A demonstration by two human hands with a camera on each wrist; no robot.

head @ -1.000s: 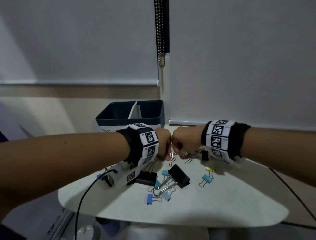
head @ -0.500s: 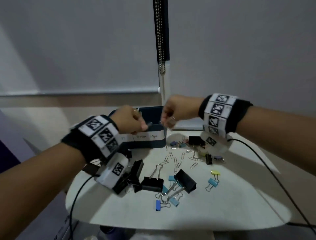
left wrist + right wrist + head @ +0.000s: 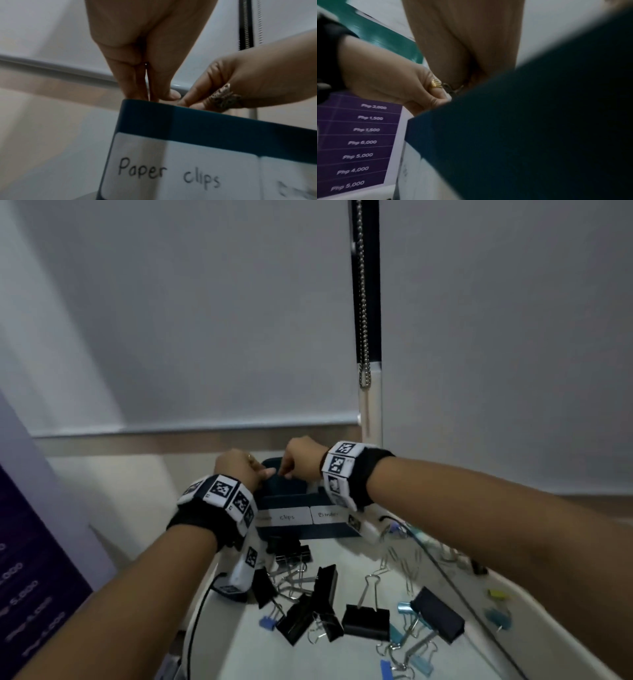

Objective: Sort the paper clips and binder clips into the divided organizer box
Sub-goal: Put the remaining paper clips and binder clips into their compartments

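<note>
Reaching together over the dark blue organizer box [image 3: 301, 530], the left hand [image 3: 239, 467] and right hand [image 3: 301, 457] meet above its left compartment, at about 12 o'clock on the pale round table [image 3: 260, 655]. In the left wrist view the left hand's thumb and fingers [image 3: 130, 81] point straight down and press together just inside the box rim; a thin sliver shows between them, too slight to name. The right hand's fingers are curled and bunched at the rim beside them, nearly touching the left fingertips — whether they pinch a clip cannot be told. A patterned ring [image 3: 223, 97] sits on a right finger, a gold ring [image 3: 435, 83] on a left one.

The box front carries two white labels: "Paper clips" [image 3: 171, 174] on the left, and a second label [image 3: 329, 514] to its right, partly hidden by the right wrist band.

Nearer the onlooker, black binder clips [image 3: 365, 622] lie in a loose cluster from 6 to 8 o'clock, with small blue binder clips [image 3: 414, 662] among them and yellow and teal ones [image 3: 496, 595] at 3 o'clock. Silver paper clips [image 3: 411, 566] are scattered at the table's centre — well apart from the box. A purple price poster [image 3: 359, 142] stands at the left
</note>
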